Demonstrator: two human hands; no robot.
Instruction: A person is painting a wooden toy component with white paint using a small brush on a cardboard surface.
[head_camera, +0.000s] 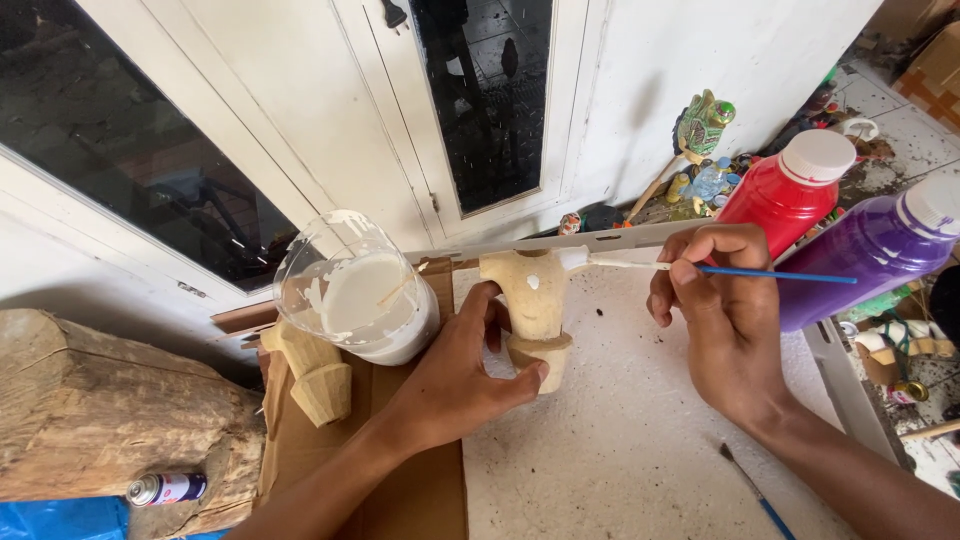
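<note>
Our left hand (455, 385) comes up from the bottom edge and grips a bare wooden carving (533, 303), fingers curled round its narrow waist and thumb pressed against its flared base, holding it upright over the white speckled tabletop (620, 440). We pinch a blue-handled paintbrush (700, 268) in our right hand (722, 315), fingers closed on the handle, the white-loaded bristles touching the carving's upper right corner; a white dab already shows on the front of the wood. Just left of the carving stands a clear plastic tub of white paint (355, 295), smeared inside, with a thin stick resting in it. Beside the tub, another unpainted wooden carving (312, 375) lies tilted on a sheet of brown cardboard (400, 500). Near our right hand stand a red paint bottle (785, 195) and a purple paint bottle (875, 250), both with white caps. A second brush (755, 490) lies on the tabletop by our right forearm. Further left sits a rough wooden block (100, 410) with a small spray can (165, 489) in front of it. Against the white wall behind, a green painted figure (700, 125) leans among small pots.
</note>
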